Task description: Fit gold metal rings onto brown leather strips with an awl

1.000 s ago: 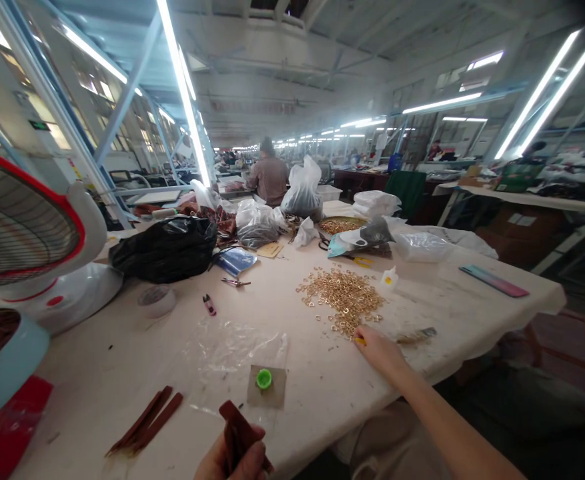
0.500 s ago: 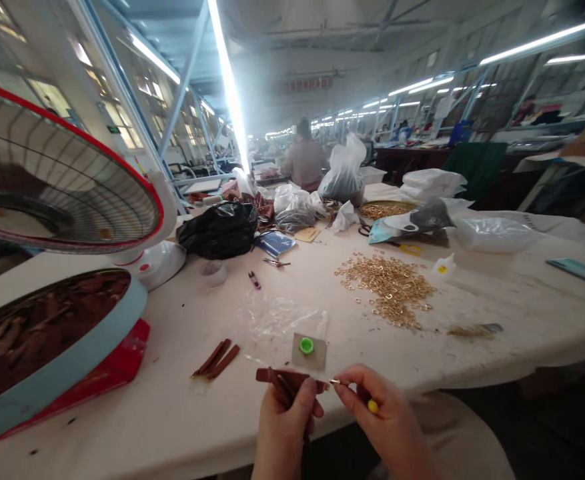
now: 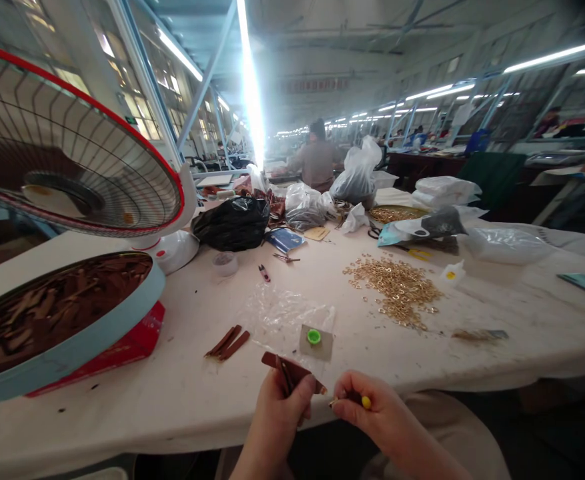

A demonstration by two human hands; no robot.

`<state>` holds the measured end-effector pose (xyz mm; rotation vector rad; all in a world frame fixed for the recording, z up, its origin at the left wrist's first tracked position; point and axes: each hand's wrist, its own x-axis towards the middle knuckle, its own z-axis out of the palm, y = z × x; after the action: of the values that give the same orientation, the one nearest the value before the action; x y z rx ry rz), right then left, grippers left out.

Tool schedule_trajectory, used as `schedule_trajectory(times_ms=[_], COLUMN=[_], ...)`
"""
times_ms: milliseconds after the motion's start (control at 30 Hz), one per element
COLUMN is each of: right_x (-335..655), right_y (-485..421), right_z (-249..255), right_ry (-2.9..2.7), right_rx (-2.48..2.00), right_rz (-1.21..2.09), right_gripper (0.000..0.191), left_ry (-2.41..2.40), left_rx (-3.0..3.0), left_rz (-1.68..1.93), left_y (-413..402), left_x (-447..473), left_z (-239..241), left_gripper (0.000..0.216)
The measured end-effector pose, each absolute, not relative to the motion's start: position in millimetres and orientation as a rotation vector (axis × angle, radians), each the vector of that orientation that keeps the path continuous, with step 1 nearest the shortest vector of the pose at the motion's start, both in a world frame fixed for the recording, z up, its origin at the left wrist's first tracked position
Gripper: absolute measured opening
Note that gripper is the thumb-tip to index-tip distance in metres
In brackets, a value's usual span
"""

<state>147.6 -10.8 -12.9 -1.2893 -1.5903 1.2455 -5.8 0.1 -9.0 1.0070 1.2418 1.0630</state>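
Note:
My left hand (image 3: 283, 407) is closed around brown leather strips (image 3: 292, 369), pinching one between thumb and fingers with its end pointing right. Just across a small gap, my right hand (image 3: 365, 399) is closed on a thin tool with a yellow end (image 3: 366, 403). A small gold-coloured bit shows at its fingertips; whether it is the tool's tip or a separate metal piece I cannot tell. Beyond the hands a bright green cap (image 3: 313, 337) rests on a grey square (image 3: 322, 348). Several loose leather strips (image 3: 228, 343) lie to the left.
Gold-coloured metal rings (image 3: 397, 287) are heaped on the right of the table (image 3: 172, 373). At left stand a fan (image 3: 87, 153) and a round tray (image 3: 122, 327) full of brown strips. A thread snipper (image 3: 264, 273), a brush (image 3: 479, 335) and a small bottle (image 3: 453, 273) lie further off.
My right hand has drawn slightly down, its fingertips now below the leather strip's end. The strip tilts more downward to the right. The whole view has shifted a little.

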Motion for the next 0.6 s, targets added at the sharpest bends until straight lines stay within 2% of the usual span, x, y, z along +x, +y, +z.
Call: schedule_trajectory(times_ms=[367,467,600], right_x=[148.4,148.1,144.8], right_y=[-6.3,-5.8,-5.8], right_z=[-11.9,-15.7,-20.3], right_ry=[-1.621,-1.673,-1.658], right_rx=[-1.262,-1.355,-1.311], right_rz=[1.370,1.233,1.246], right_gripper=[0.022,0.020,0.019], left_ry=[1.233,1.278,1.333], left_rx=[0.904,0.904,1.029], left_rz=[0.895,0.998,1.177], left_y=[-6.0,-6.0,-5.4], left_x=[-4.5,-2.0,1.8], left_z=[-8.4,-8.7,-11.7], left_gripper=[0.017,0.018,0.015])
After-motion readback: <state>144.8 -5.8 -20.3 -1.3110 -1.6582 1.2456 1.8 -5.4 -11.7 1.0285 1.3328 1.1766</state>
